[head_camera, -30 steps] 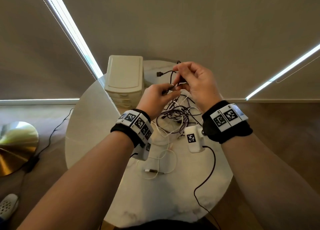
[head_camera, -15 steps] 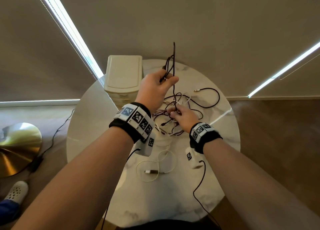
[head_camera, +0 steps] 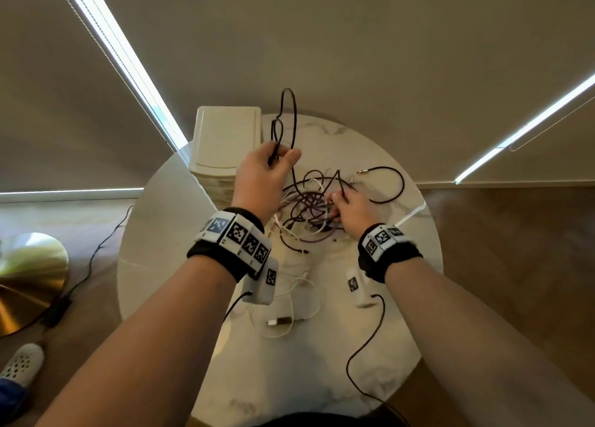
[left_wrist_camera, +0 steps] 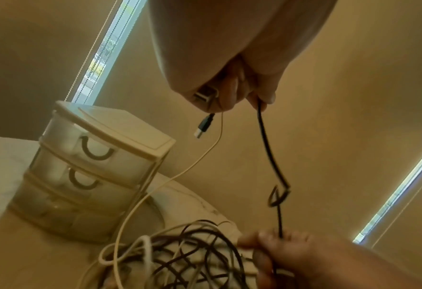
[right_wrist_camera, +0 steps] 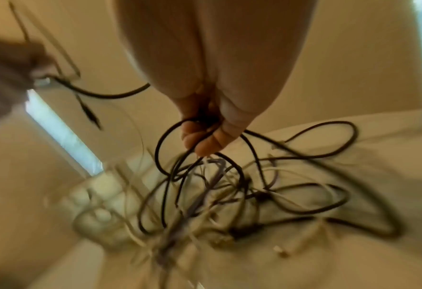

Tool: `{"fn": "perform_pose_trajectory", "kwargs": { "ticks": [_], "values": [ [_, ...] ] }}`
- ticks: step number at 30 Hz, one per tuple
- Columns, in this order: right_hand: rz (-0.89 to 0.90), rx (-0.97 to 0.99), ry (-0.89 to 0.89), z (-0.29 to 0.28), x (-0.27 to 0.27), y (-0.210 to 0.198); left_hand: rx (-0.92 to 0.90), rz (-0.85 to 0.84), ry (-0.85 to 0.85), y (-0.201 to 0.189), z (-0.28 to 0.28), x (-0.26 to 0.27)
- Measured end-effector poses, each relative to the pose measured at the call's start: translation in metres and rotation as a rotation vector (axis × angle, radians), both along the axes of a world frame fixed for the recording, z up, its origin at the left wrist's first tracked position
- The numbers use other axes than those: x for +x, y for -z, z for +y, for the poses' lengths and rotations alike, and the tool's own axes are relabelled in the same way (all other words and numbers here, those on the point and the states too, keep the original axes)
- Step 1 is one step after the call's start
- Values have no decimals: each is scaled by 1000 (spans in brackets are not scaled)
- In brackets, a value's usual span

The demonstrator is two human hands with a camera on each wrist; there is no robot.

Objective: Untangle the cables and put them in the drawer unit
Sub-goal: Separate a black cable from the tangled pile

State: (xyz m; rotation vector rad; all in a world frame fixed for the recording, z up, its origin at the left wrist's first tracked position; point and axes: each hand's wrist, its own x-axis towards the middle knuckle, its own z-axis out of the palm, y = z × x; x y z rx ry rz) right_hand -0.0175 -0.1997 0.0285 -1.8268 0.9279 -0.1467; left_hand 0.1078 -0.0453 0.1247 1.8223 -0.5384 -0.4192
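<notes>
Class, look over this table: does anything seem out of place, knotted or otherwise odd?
Yes. The black cable that the left hand lifts has a small knotted loop partway down, above the right hand. One separate white cable lies nearer the person, apart from the tangle.

A black cable (head_camera: 291, 117) loops up from my raised left hand (head_camera: 262, 177) and runs down into the tangle of black, white and purple cables (head_camera: 309, 214) on the surface, which my right hand (head_camera: 352, 209) grips, just beside the shut cream drawer unit (head_camera: 225, 137).
</notes>
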Motion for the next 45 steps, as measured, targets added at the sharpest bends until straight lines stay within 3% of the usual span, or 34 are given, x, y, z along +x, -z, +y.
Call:
{"fn": "perform_pose_trajectory", "kwargs": {
  "ticks": [3,8,10,12,14,16,18,22,26,28,30,34,38,41,45],
  "values": [
    [65,-35,-65,2,-8,-2,26,15,18,6,4,-1],
    [-283,-12,87,-22,19,-63,-2,-21,-22,4,6,6],
    [-428,156,150,-29,25,-78,-10,-39,-31,2,5,7],
    [-308,271,176,-33,19,-64,-10,-55,-60,2,5,7],
    [28,85,64,-37,0,-29,-31,-64,-117,3,6,10],
    [231,-102,-52,-41,-20,7,-40,-71,-170,3,10,14],
    [240,-111,-52,-41,-32,23,-26,-91,-166,3,13,17],
    [23,117,273,-30,-36,18,41,-113,-136,8,18,14],
    [-33,-97,282,-32,-30,-4,88,-109,-143,12,16,11],
    [-31,-27,315,-33,-35,-2,45,-93,-159,12,14,9],
    [81,101,273,-32,-46,11,-37,-82,-223,6,12,10],
    [351,-20,11,-21,-66,41,-68,-110,-252,2,10,14],
    [88,138,176,-17,-45,26,17,-95,-195,11,12,11],
    [-111,98,256,-11,-24,-35,132,-98,-114,21,17,9],
    [-327,91,120,-1,-2,-106,213,-100,-39,35,19,7]
  ]
}}
